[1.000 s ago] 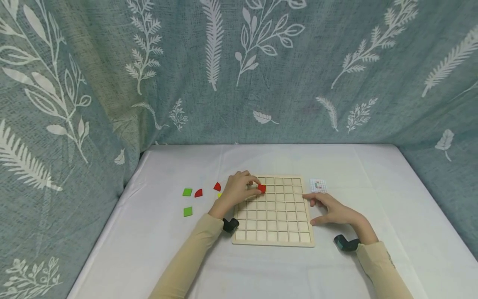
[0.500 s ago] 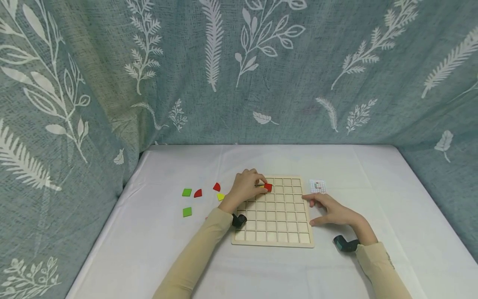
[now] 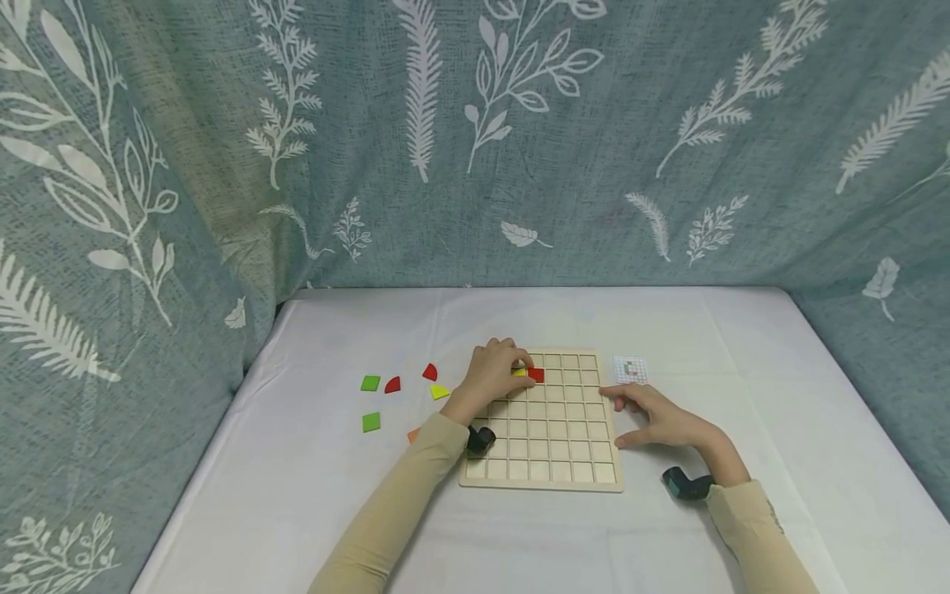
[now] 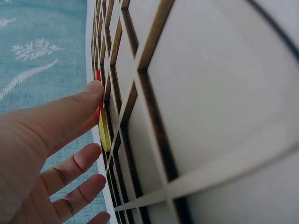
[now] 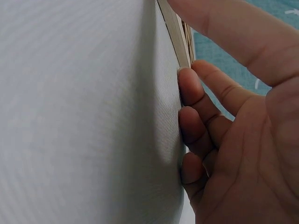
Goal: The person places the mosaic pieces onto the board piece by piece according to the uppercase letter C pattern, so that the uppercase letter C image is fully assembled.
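Note:
My left hand (image 3: 494,371) pinches a red square tile (image 3: 536,375) between thumb and index finger, right at a cell in the second row of the wooden grid board (image 3: 542,485). Immediately left of it, a yellow tile (image 3: 519,373) sits in the neighbouring cell. The left wrist view shows the thumb over the red tile (image 4: 97,74), with the yellow tile (image 4: 104,130) just below and the other fingers spread. My right hand (image 3: 660,417) rests at the board's right side, index fingertip and thumb touching its edge, fingers loosely bent in the right wrist view.
Left of the board lie green squares (image 3: 370,383), red quarter-circle pieces (image 3: 392,384), a yellow quarter-circle piece (image 3: 440,393) and an orange piece (image 3: 413,434) partly behind the left sleeve. A small printed pattern card (image 3: 630,370) lies beyond my right hand. A patterned curtain (image 3: 475,206) hangs behind the table.
My left hand has moved right along the second row with the red tile, and then slightly nearer. The yellow tile beside it has come into view. The right hand stays put.

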Tool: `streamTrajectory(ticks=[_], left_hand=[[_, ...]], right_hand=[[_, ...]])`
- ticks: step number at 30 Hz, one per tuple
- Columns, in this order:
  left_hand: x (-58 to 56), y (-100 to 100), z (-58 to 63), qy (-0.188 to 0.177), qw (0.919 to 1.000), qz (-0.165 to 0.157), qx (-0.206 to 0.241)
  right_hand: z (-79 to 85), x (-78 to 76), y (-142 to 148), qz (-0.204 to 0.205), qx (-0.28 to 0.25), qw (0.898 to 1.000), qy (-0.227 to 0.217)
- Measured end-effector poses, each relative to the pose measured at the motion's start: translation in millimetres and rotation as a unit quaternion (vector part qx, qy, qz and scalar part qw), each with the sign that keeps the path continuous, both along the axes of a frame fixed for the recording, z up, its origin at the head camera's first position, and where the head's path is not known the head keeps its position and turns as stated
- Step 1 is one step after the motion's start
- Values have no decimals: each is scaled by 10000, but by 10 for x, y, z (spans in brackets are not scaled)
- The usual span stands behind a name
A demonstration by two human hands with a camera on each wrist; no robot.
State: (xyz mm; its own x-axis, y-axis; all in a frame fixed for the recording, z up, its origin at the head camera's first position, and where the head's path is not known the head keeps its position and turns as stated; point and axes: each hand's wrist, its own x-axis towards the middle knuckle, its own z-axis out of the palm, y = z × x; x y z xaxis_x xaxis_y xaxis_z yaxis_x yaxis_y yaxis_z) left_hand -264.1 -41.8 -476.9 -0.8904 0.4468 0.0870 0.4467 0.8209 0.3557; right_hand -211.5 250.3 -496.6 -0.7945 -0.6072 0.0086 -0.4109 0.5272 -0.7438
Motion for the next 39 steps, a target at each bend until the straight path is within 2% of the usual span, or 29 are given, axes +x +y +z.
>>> streamTrajectory(ticks=[7,14,17,21,24,29,33,39], left_hand=[[18,5,2,-1,10000,-27,-78],[45,-48,11,-132,9997,-9,185],[60,-89,24,-208,9994,47,288],[81,-159,37,-256,9987,156,408],[93,-225,31,-239,9984,238,457],[132,-340,34,-220,9973,384,579],[167,-435,38,-205,9961,488,704],[218,-570,58,-72,9954,633,711]], right_hand=[[-47,-29,24,-27,-113,9998,-151],[-55,-22,17,-133,0,9999,-107],[64,26,-25,-46,-59,10000,-48],[72,18,-20,-32,-103,9998,-137],[-40,-33,25,-74,-96,9998,-169],[-41,-26,29,-12,-86,10000,-32],[50,25,-13,-1,-127,9999,19],[247,104,-83,-34,-101,9998,-142]])
